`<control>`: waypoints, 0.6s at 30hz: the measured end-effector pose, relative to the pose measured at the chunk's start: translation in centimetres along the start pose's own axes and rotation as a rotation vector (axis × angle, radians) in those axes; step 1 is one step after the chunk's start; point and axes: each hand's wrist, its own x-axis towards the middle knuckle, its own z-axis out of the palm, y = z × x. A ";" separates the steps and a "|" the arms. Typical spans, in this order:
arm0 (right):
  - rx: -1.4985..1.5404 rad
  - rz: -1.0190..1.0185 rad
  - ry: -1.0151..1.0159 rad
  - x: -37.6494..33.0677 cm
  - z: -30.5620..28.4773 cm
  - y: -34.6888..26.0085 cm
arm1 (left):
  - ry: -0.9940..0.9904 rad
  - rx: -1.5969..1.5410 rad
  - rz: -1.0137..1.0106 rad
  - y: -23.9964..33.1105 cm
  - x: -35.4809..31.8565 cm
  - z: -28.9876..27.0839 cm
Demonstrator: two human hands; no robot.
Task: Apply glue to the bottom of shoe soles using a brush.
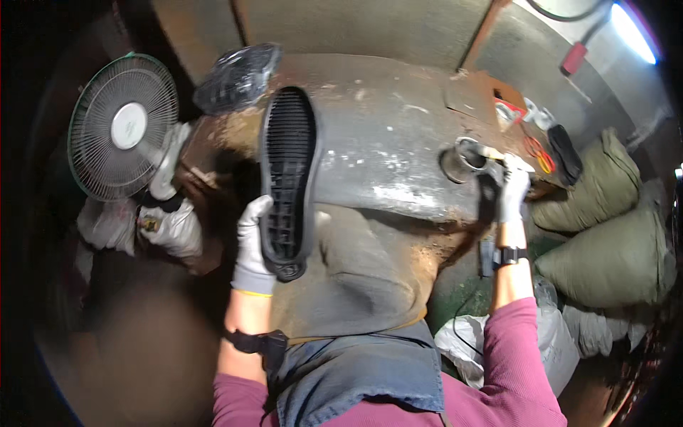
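Note:
A black shoe sole (288,171) stands nearly upright before me, its ribbed and gridded face turned toward me. My left hand (252,231), in a white glove, is closed around its lower left edge. On the right, my gloved right hand (514,188) is closed on a brush (491,152) with a pale handle. The brush reaches over the mouth of a dark metal can (462,162) on the worktable (384,128). Whether its bristles are inside the can is hard to make out.
A fan (128,128) stands at the left, near a black plastic bundle (238,78). Orange-handled scissors (541,154) and a dark sole-shaped piece (565,153) lie at the table's right end. Full green sacks (605,256) crowd the right side. A lamp (633,32) shines above.

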 end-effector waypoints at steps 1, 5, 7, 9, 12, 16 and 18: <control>-0.138 0.141 -0.027 -0.2 0.2 -1.5 | -0.011 -0.128 0.092 -1.5 -0.6 0.4; 0.705 0.365 -0.228 -2.2 2.2 -11.3 | -0.319 -0.460 -0.052 -4.5 0.4 2.2; 0.879 0.364 -0.358 -3.7 3.6 -14.6 | -0.287 -0.396 -0.071 -5.3 1.0 2.6; 0.383 -0.178 -0.324 -4.4 5.9 -14.2 | -0.170 -0.121 -0.047 -6.3 0.8 2.0; 1.025 0.501 -0.231 -5.7 9.9 -12.7 | -0.084 -0.165 -0.144 -7.3 0.0 2.0; 0.472 -0.022 -0.207 -7.1 13.9 -12.6 | -0.133 -0.234 -0.268 -8.0 -0.8 0.5; 0.423 0.036 -0.244 -7.3 14.3 -12.9 | -0.130 -0.268 -0.311 -8.1 -1.1 -0.1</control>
